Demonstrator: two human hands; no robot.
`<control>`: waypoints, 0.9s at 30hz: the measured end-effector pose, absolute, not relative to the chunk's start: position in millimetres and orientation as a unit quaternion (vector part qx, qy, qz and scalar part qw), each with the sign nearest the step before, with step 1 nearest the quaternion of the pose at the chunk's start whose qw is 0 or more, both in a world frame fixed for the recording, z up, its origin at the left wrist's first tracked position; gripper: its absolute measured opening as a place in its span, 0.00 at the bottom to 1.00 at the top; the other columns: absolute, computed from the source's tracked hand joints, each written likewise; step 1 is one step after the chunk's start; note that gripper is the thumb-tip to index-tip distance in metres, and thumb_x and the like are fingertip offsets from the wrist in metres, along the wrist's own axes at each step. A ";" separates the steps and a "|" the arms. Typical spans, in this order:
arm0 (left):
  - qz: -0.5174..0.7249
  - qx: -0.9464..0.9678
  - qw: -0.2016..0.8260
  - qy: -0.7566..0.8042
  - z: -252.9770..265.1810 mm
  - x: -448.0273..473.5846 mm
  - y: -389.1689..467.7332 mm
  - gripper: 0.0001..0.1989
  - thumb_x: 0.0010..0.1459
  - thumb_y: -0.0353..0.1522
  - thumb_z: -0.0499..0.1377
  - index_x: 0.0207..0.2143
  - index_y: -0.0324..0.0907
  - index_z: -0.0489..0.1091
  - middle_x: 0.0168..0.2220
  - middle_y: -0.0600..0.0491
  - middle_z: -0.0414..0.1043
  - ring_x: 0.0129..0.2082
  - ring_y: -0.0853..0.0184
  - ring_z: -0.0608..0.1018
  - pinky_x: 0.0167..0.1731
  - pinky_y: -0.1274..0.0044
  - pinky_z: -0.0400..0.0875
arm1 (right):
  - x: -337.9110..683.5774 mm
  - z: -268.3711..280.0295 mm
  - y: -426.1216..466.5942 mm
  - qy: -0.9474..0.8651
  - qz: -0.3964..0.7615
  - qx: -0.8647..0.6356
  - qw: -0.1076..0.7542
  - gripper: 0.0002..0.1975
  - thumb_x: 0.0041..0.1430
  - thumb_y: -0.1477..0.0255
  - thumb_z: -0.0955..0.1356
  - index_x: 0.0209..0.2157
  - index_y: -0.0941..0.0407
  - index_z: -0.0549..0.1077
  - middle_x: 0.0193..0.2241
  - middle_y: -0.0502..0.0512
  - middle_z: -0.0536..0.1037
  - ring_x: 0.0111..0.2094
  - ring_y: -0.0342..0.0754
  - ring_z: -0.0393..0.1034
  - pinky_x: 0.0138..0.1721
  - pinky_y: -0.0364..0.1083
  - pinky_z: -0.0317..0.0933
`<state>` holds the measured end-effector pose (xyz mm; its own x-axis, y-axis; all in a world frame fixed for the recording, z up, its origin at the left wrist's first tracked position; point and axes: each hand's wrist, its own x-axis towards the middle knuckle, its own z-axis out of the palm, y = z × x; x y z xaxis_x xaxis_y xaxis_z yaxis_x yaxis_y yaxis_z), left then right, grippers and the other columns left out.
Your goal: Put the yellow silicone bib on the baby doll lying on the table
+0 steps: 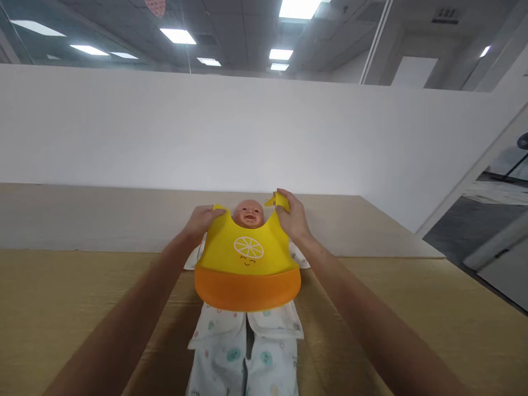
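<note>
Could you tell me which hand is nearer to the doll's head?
Left, marginally. The left hand grips the bib strap just beside the doll's head; the right hand holds the other strap slightly farther off.

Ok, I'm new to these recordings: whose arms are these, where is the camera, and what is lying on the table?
There is no machine here. The two bare arms belong to a person who wears the camera on the head, so the single picture looks forward and down along their own arms. On the wooden table a baby doll lies on its back, head away from the camera, dressed in white patterned pyjamas. Over its chest sits a yellow bib with an orange catch pocket and a lemon-slice face. The left hand grips the bib's left neck strap, and the right hand grips the right strap, whose end sticks up above the fingers. The straps are not joined. Behind stands a plain white partition wall.
</note>
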<state>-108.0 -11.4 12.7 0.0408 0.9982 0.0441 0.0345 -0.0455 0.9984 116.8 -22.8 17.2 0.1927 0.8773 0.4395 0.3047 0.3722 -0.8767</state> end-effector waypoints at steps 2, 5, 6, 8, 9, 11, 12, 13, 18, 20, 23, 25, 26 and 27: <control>0.497 0.482 0.504 0.516 -2.7 -105.4 3.0 0.10 0.38 0.34 0.63 0.21 0.37 0.67 0.18 0.55 0.68 0.18 0.71 0.69 0.20 0.80 0.60 | 115.6 -0.8 -12.5 -0.577 0.195 -0.560 0.562 0.28 0.48 0.78 0.59 0.53 0.59 0.64 0.50 0.54 0.66 0.55 0.41 0.59 0.65 0.47 0.50; 0.489 0.406 0.546 0.545 -21.7 -102.2 17.6 0.06 0.39 0.30 0.61 0.23 0.38 0.68 0.19 0.53 0.70 0.19 0.67 0.72 0.21 0.77 0.65 | 114.3 -23.4 2.9 -0.552 0.189 -0.612 0.533 0.30 0.47 0.79 0.58 0.55 0.59 0.63 0.50 0.55 0.66 0.56 0.43 0.59 0.64 0.48 0.50; 0.478 0.390 0.566 0.547 -26.5 -101.4 20.6 0.06 0.40 0.30 0.60 0.24 0.37 0.69 0.20 0.51 0.71 0.20 0.64 0.73 0.22 0.75 0.67 | 114.2 -29.8 8.5 -0.545 0.199 -0.620 0.528 0.30 0.47 0.79 0.59 0.55 0.59 0.63 0.50 0.56 0.67 0.56 0.44 0.59 0.64 0.48 0.51; 0.448 0.377 0.623 0.519 -33.9 -100.0 24.5 0.09 0.42 0.30 0.57 0.28 0.36 0.70 0.23 0.47 0.73 0.22 0.61 0.75 0.24 0.72 0.70 | 114.0 -41.0 19.5 -0.528 0.230 -0.627 0.525 0.30 0.45 0.79 0.59 0.54 0.59 0.65 0.50 0.54 0.66 0.55 0.44 0.60 0.63 0.47 0.52; 0.435 0.371 0.655 0.494 -36.6 -99.4 26.0 0.11 0.42 0.30 0.55 0.30 0.35 0.70 0.24 0.46 0.74 0.23 0.60 0.76 0.25 0.71 0.71 | 113.7 -45.8 24.3 -0.516 0.251 -0.626 0.528 0.30 0.45 0.79 0.60 0.53 0.58 0.66 0.50 0.53 0.67 0.55 0.43 0.60 0.62 0.46 0.53; 0.429 0.362 0.704 0.436 -40.6 -98.0 28.6 0.14 0.44 0.31 0.54 0.35 0.35 0.71 0.27 0.46 0.75 0.24 0.59 0.77 0.26 0.71 0.72 | 112.1 -53.7 31.4 -0.479 0.316 -0.621 0.535 0.29 0.44 0.77 0.61 0.52 0.58 0.66 0.49 0.53 0.67 0.51 0.42 0.63 0.58 0.43 0.57; 0.430 0.355 0.719 0.414 -42.2 -97.2 29.8 0.15 0.45 0.31 0.54 0.36 0.35 0.70 0.27 0.47 0.75 0.25 0.60 0.77 0.26 0.71 0.72 | 110.7 -56.8 33.3 -0.453 0.355 -0.615 0.540 0.29 0.44 0.76 0.62 0.52 0.58 0.67 0.49 0.53 0.68 0.48 0.41 0.65 0.55 0.41 0.60; 0.431 0.349 0.728 0.404 -43.8 -96.5 31.0 0.15 0.46 0.32 0.54 0.37 0.35 0.70 0.27 0.47 0.75 0.25 0.60 0.77 0.26 0.72 0.72 | 109.2 -59.2 34.1 -0.426 0.392 -0.605 0.546 0.28 0.45 0.74 0.63 0.52 0.59 0.67 0.47 0.54 0.69 0.44 0.39 0.67 0.50 0.39 0.63; 0.385 0.322 0.777 0.380 -51.4 -95.0 32.8 0.14 0.51 0.33 0.55 0.38 0.33 0.70 0.26 0.46 0.75 0.25 0.60 0.77 0.28 0.71 0.72 | 104.7 -61.8 28.0 -0.334 0.479 -0.561 0.586 0.27 0.46 0.65 0.65 0.50 0.59 0.68 0.44 0.53 0.71 0.37 0.36 0.67 0.34 0.33 0.61; 0.390 0.307 0.791 0.357 -54.3 -96.2 31.6 0.13 0.51 0.31 0.54 0.37 0.33 0.70 0.25 0.46 0.74 0.25 0.61 0.77 0.29 0.72 0.72 | 105.3 -60.8 24.5 -0.301 0.497 -0.559 0.592 0.33 0.45 0.65 0.67 0.55 0.56 0.62 0.45 0.53 0.70 0.35 0.36 0.68 0.33 0.34 0.62; 0.418 0.283 0.797 0.332 -57.0 -98.1 28.0 0.12 0.51 0.29 0.53 0.36 0.33 0.70 0.26 0.47 0.74 0.26 0.62 0.77 0.32 0.73 0.72 | 106.9 -60.5 20.0 -0.282 0.565 -0.533 0.563 0.34 0.46 0.62 0.67 0.56 0.58 0.60 0.41 0.56 0.72 0.31 0.38 0.69 0.33 0.37 0.63; 0.437 0.281 0.787 0.331 -57.4 -98.4 24.6 0.14 0.50 0.28 0.53 0.39 0.33 0.70 0.27 0.47 0.75 0.28 0.61 0.78 0.33 0.72 0.72 | 107.7 -61.3 17.8 -0.287 0.614 -0.509 0.531 0.31 0.49 0.60 0.66 0.51 0.62 0.65 0.34 0.57 0.74 0.30 0.38 0.68 0.34 0.38 0.64; 0.445 0.284 0.782 0.332 -57.2 -98.3 22.8 0.15 0.50 0.28 0.53 0.41 0.33 0.70 0.28 0.47 0.75 0.28 0.61 0.78 0.33 0.72 0.72 | 108.1 -61.9 16.9 -0.291 0.629 -0.499 0.520 0.29 0.49 0.59 0.65 0.50 0.63 0.66 0.31 0.56 0.74 0.30 0.38 0.68 0.35 0.37 0.64; 0.449 0.289 0.778 0.330 -57.0 -98.0 21.1 0.17 0.50 0.28 0.52 0.43 0.33 0.69 0.28 0.46 0.75 0.29 0.60 0.78 0.34 0.71 0.72 | 108.3 -62.3 16.3 -0.295 0.639 -0.492 0.512 0.28 0.50 0.59 0.65 0.48 0.64 0.66 0.29 0.55 0.73 0.29 0.37 0.68 0.36 0.37 0.64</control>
<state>-98.0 21.1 -57.0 0.3785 0.8899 -0.2546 -0.5087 0.4298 0.7460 108.3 16.3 -62.3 0.0089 0.9452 -0.3265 -0.3645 -0.3010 -0.8812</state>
